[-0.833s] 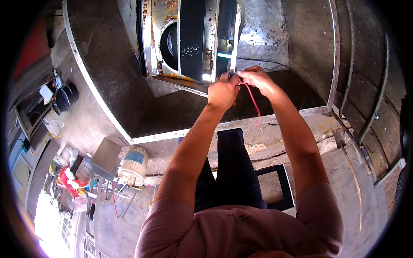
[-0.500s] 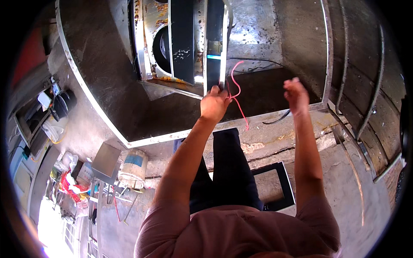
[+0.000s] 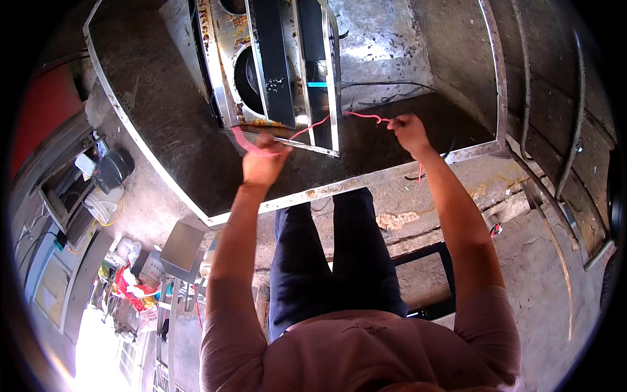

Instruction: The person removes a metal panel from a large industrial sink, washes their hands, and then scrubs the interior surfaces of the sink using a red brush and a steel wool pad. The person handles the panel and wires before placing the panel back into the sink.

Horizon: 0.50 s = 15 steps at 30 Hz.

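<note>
A thin pink cord (image 3: 364,115) stretches between my two hands, running across the near end of a rusty metal appliance body (image 3: 274,68) with round openings and black strips. My left hand (image 3: 262,167) is closed on the cord near the body's lower left corner, and a blurred loose length of it trails by the fingers. To the right of the body, my right hand (image 3: 411,136) pinches the other stretch of cord, with a short tail hanging below. Where the cord meets the body's right edge, I cannot tell whether it passes around or through.
Beneath the appliance body lies a dark, stained surface with a pale metal rim (image 3: 297,198). A black cable (image 3: 398,83) lies behind my right hand. On the floor are a black rectangular frame (image 3: 448,264) and a long stick (image 3: 558,255). A grey box (image 3: 185,248) stands at the left.
My left hand has moved left from the body's right corner, drawing the cord along. The right hand, empty before, has come left and now grips the cord, which is stretched out.
</note>
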Available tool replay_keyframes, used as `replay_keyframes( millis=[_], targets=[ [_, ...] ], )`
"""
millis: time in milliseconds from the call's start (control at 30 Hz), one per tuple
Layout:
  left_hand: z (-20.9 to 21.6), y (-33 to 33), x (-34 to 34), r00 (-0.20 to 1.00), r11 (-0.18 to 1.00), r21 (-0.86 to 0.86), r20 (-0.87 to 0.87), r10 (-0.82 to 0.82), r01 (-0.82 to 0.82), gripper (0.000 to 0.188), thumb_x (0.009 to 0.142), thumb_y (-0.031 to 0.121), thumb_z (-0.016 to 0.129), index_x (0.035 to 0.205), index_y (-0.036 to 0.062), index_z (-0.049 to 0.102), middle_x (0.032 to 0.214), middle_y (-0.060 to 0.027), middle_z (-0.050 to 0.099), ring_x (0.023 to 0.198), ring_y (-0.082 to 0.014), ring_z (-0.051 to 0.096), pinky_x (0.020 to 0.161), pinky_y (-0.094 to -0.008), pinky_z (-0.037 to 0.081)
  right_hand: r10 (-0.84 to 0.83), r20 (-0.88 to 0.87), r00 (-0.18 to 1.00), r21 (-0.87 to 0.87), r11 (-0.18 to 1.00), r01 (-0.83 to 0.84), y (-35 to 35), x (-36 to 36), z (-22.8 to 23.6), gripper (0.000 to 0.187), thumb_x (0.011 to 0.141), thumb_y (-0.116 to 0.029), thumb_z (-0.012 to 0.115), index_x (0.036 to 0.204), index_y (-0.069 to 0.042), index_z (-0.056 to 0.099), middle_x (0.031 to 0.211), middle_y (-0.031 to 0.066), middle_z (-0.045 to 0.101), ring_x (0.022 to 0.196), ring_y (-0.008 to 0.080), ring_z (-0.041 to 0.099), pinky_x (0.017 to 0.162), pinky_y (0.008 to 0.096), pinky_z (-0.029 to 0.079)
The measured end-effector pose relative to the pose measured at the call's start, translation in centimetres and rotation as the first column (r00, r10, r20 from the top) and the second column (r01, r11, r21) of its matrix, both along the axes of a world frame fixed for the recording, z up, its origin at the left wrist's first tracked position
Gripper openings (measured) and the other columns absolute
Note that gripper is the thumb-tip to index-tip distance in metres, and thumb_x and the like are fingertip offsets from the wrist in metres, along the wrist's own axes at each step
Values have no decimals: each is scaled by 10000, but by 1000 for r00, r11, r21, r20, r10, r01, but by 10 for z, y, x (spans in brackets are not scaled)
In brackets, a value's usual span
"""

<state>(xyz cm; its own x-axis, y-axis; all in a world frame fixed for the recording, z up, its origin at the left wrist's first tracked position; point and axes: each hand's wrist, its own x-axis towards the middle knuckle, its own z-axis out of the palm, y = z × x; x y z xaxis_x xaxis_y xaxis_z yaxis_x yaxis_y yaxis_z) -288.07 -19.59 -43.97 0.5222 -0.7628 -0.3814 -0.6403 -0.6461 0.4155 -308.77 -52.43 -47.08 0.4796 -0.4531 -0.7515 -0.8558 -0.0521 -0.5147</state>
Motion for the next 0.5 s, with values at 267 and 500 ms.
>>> replay_keyframes(
  millis=[267,500],
  targets=[
    [89,95,9,397,482,21,-535,746,-876,622,894,143,667,1443,103,377,1135,-82,566,846,-121,559,773,-247,500,175,3,985,-21,984,-175,42,-13,32,190,836,-150,584,733,-36,695,731,161,658,697,269,630,688,360,473],
    [193,150,-125,458,536,-2,-521,720,-845,494,895,1,580,1371,69,465,1019,-66,638,814,-119,595,750,-270,508,22,88,996,86,996,-30,60,-79,156,210,884,-138,601,750,-8,699,661,40,658,611,119,581,579,301,446]
  ],
)
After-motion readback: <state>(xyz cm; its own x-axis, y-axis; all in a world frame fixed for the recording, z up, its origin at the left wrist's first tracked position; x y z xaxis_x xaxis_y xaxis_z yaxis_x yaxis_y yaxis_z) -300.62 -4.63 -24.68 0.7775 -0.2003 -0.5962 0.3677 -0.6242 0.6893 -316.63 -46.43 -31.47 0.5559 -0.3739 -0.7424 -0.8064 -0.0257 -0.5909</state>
